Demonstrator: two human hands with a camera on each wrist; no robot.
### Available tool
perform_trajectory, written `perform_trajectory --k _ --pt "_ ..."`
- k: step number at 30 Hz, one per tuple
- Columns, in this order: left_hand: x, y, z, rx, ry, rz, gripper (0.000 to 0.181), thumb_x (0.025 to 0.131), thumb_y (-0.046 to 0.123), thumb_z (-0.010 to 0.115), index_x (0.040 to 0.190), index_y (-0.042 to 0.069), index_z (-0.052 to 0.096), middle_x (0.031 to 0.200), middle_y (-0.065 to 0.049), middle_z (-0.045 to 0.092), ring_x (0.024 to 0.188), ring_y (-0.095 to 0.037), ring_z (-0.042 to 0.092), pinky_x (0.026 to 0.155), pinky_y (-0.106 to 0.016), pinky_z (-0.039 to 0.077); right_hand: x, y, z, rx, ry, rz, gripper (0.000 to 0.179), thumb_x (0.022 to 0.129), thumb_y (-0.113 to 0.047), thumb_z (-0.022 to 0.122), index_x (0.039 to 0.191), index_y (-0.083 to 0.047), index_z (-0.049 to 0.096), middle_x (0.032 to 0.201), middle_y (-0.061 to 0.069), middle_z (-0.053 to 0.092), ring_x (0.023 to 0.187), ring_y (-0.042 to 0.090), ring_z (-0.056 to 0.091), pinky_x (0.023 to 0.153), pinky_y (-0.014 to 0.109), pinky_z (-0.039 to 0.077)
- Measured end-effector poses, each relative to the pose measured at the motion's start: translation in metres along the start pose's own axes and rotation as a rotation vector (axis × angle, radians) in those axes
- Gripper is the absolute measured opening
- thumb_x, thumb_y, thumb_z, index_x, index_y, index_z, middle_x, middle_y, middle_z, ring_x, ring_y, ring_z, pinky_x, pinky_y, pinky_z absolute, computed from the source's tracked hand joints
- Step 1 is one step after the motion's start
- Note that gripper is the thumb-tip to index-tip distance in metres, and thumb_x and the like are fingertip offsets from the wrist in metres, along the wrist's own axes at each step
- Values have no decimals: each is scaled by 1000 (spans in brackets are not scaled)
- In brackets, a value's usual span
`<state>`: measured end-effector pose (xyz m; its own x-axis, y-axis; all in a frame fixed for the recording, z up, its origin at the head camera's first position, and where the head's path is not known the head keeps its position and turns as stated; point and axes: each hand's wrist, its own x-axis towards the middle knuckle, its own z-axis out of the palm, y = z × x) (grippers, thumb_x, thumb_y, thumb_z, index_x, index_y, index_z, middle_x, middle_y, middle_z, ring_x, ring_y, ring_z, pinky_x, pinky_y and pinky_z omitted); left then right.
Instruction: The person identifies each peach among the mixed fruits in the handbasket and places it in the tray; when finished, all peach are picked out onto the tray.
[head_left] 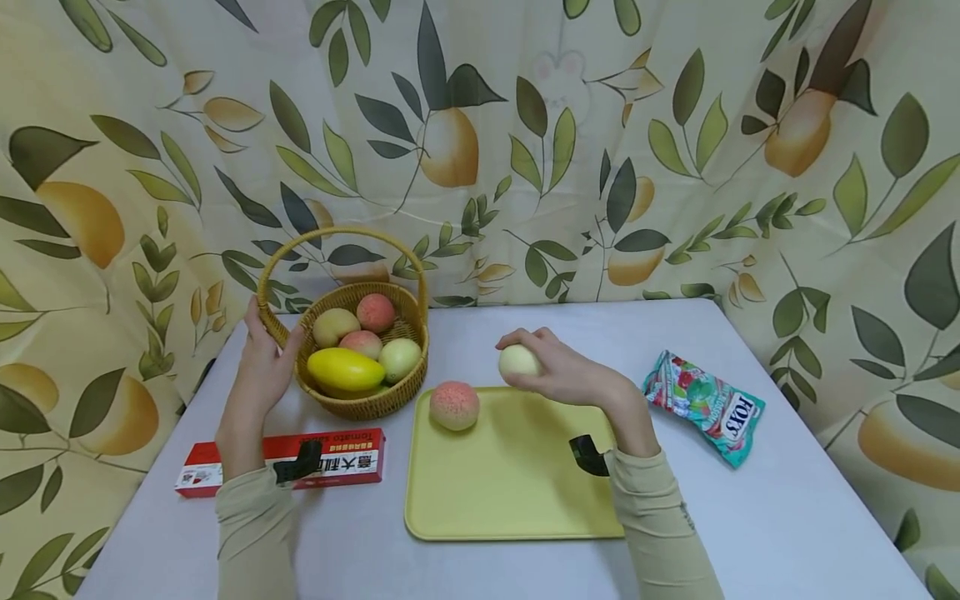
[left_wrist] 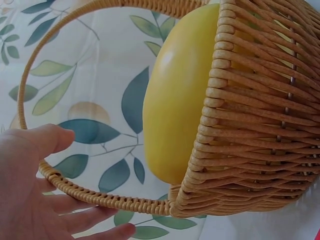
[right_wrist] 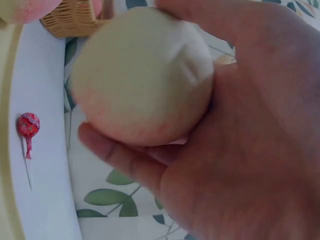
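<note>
My right hand (head_left: 558, 367) grips a pale peach (head_left: 517, 362) above the far edge of a yellow tray (head_left: 517, 492); the right wrist view shows the pink blush on its underside. A pink peach (head_left: 454, 406) sits in the tray's far left corner. At the left, my left hand (head_left: 262, 367) is at the handle (left_wrist: 120, 202) of a wicker basket (head_left: 375, 407). Its fingers extend loosely behind the handle, and the thumb stands apart on the near side. Inside the basket lie a long yellow fruit (head_left: 345, 371) and several round fruits, including a pale green one (head_left: 400, 360).
A red tomato sauce box (head_left: 352, 467) lies by my left wrist. Right of the tray is a teal FOX'S candy bag (head_left: 705, 408). The right wrist view shows a red lollipop (right_wrist: 28, 125) on the white table. Behind stands a leaf-patterned curtain (head_left: 480, 167).
</note>
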<state>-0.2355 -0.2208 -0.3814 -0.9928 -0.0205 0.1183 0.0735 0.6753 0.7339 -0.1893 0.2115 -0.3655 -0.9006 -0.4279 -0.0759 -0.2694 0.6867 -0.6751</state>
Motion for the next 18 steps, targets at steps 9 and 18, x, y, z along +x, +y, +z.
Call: perform_trajectory --k 9,18 --pt "0 -2 0 -12 8 12 92 106 55 41 161 21 -25 169 -31 10 151 -57 25 118 -73 25 5 8 7 -99 -129 73 56 84 -19 76 133 -19 50 120 19 54 102 29 57 82 38 50" --pt "2 -2 1 -20 13 17 91 106 53 42 162 20 -23 170 -30 8 151 -56 24 117 -73 25 14 11 23 -158 -189 97 58 81 -11 78 127 -15 44 118 15 51 107 30 51 89 43 47"
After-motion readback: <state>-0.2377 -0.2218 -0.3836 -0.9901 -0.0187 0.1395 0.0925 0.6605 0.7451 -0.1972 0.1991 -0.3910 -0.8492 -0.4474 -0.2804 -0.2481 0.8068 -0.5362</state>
